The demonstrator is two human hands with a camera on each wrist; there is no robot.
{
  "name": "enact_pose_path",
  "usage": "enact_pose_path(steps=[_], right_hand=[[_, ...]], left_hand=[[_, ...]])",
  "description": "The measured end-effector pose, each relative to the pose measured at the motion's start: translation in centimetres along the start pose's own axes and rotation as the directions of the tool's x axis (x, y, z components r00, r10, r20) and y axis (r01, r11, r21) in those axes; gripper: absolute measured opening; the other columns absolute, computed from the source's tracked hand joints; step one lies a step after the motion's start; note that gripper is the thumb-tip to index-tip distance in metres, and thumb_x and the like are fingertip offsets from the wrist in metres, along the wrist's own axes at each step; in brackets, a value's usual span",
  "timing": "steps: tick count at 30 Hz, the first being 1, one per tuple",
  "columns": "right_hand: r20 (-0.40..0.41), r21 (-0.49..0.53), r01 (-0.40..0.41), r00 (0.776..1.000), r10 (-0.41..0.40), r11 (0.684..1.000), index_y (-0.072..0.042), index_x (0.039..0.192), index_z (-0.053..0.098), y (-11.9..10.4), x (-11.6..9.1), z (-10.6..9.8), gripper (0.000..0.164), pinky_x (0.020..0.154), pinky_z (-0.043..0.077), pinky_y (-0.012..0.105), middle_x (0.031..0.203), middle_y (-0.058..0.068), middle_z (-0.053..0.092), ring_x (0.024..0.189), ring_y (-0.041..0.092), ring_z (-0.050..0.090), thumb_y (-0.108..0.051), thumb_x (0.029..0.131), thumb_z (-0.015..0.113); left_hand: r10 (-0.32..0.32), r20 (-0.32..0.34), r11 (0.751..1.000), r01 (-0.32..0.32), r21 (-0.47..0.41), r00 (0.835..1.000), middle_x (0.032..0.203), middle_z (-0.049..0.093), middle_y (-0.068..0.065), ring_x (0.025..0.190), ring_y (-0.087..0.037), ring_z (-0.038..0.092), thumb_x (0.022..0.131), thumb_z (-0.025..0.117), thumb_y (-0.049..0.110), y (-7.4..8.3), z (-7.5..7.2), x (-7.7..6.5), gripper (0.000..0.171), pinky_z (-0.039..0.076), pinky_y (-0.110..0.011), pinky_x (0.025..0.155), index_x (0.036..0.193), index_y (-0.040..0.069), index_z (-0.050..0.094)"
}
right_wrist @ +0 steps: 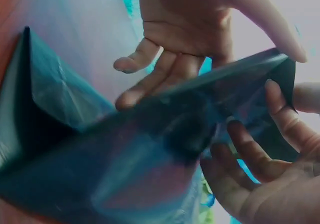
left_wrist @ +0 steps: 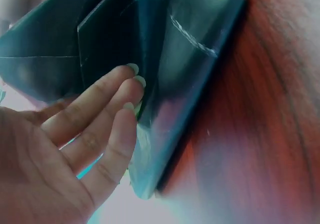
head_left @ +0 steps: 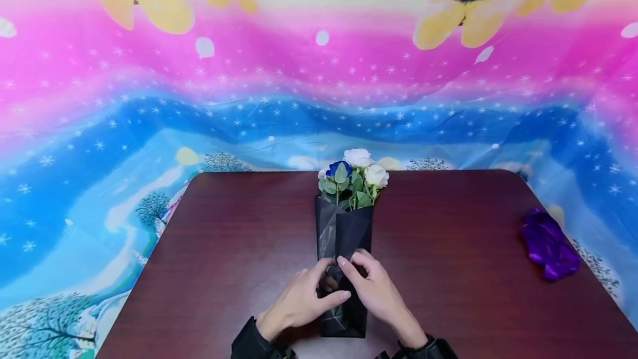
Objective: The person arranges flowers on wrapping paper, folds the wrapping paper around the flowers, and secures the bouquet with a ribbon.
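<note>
A bouquet wrapped in black wrapping paper (head_left: 354, 237) lies on the table, with white roses (head_left: 358, 157) and a blue rose (head_left: 344, 168) at its far end. My right hand (head_left: 376, 287) pinches the paper's front flap between thumb and fingers; in the right wrist view its fingers (right_wrist: 250, 154) curl at the flap's corner. My left hand (head_left: 304, 295) is at the paper's left side, thumb reaching across the front. In the left wrist view, three fingers (left_wrist: 92, 136) of that hand extend fairly straight against the black paper (left_wrist: 185, 59).
A crumpled purple piece of shiny material (head_left: 548, 245) lies near the right edge of the dark red-brown table (head_left: 239, 237). Behind and beside the table hangs a printed cloth (head_left: 279, 82) in pink and blue.
</note>
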State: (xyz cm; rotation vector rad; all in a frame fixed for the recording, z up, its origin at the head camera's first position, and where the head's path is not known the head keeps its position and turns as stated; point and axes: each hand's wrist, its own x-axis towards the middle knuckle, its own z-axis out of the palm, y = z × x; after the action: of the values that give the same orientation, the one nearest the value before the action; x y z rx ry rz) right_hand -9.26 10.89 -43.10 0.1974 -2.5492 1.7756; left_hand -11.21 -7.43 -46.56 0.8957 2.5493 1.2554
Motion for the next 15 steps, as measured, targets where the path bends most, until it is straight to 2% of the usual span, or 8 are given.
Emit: enact_pose_path(steps=[4, 7, 11, 15], right_hand=[[-0.014, -0.012, 0.018, 1.000, -0.018, 1.000, -0.021, 0.077, 0.065, 0.3, 0.2, 1.0, 0.022, 0.076, 0.041, 0.027, 0.091, -0.009, 0.055, 0.087, 0.011, 0.051, -0.032, 0.095, 0.059], [-0.010, -0.028, 0.019, 1.000, -0.019, 0.999, -0.022, 0.079, 0.065, 0.5, 0.4, 1.7, 0.022, 0.078, 0.040, 0.028, 0.092, -0.009, 0.054, 0.089, 0.011, 0.051, -0.035, 0.095, 0.059], [0.010, -0.059, 0.003, 1.000, -0.002, 0.998, -0.019, 0.069, 0.057, 1.0, 0.6, 2.4, 0.033, 0.070, 0.038, 0.027, 0.086, -0.005, 0.050, 0.080, 0.013, 0.048, -0.040, 0.094, 0.058], [0.024, -0.095, 0.019, 1.000, -0.016, 0.995, -0.019, 0.068, 0.060, 1.5, 0.7, 3.2, 0.034, 0.071, 0.040, 0.028, 0.086, -0.005, 0.051, 0.081, 0.012, 0.049, -0.042, 0.094, 0.059]], left_hand=[[-0.076, -0.033, 0.997, 0.076, -0.023, 0.997, 0.090, 0.065, 0.014, 0.082, -0.006, 0.063, 0.086, 0.062, 0.055, -0.2, -0.3, -0.4, 0.079, 0.049, -0.027, 0.071, 0.146, 0.014, 0.031], [-0.091, -0.091, 0.996, 0.089, -0.022, 0.992, 0.094, 0.065, 0.011, 0.083, -0.006, 0.063, 0.085, 0.065, 0.053, -0.2, -0.5, -0.8, 0.088, 0.050, -0.030, 0.073, 0.150, 0.013, 0.023], [-0.077, -0.197, 0.997, 0.079, -0.002, 0.977, 0.094, 0.065, 0.009, 0.075, -0.004, 0.062, 0.084, 0.070, 0.037, 0.0, -0.6, -1.3, 0.088, 0.050, -0.028, 0.071, 0.151, 0.011, 0.019], [-0.072, -0.293, 0.997, 0.081, 0.019, 0.953, 0.080, 0.060, 0.014, 0.060, 0.001, 0.055, 0.079, 0.070, 0.017, 0.2, -0.6, -1.8, 0.084, 0.046, -0.021, 0.059, 0.149, 0.008, 0.023]])
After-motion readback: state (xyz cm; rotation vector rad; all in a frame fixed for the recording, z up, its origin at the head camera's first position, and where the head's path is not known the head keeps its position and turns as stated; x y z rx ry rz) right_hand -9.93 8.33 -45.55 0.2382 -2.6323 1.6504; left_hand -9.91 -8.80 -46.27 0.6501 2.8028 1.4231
